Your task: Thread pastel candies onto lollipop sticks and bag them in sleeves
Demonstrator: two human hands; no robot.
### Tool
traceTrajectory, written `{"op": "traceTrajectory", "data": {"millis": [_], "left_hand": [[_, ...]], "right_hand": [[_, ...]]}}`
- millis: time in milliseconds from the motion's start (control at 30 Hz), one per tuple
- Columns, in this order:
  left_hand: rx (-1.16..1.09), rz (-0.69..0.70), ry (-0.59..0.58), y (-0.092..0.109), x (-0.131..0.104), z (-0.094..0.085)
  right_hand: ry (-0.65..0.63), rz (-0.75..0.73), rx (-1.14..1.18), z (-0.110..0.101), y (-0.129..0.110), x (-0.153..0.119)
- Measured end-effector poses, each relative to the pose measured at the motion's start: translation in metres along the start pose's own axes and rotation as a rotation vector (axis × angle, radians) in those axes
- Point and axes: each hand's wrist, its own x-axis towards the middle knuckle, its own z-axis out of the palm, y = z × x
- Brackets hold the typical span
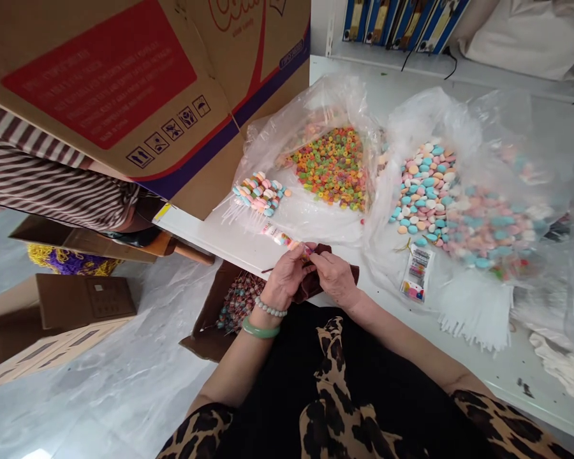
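My left hand (287, 274), with a bead bracelet and a green bangle on its wrist, is closed with its fingertips pinched. My right hand (335, 278) meets it from the right, fingers bent inward. Between them is the colourful end of a small printed candy wrapper (281, 237), whose pale front part points away from me over the table. Fingers cover much of it. Dark brown cloth (310, 288) lies beneath and behind the hands. Just beyond, candy sticks (261, 193) with pastel pieces are piled, their white sticks towards me.
Open plastic bags hold ring candies (332, 166) and pastel oval candies (425, 182). At right lie a printed packet (417, 274) and white sticks (478, 312). A large carton (205, 159) stands at left. Below the table edge, another box (205, 319) contains wrapped pieces. Someone's striped sleeve (52, 172) shows.
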Motion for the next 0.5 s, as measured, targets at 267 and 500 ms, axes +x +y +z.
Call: {"op": "traceTrajectory", "data": {"millis": [267,500], "left_hand": [[0.069,0.276,0.048,-0.006,0.002,0.01],[-0.025,-0.025,-0.114,-0.001,-0.004,0.011]], "right_hand": [[-0.028,0.513,0.793,-0.014,-0.013,0.02],[-0.416,0.772,1.448,-0.005,-0.009,0.024]]}}
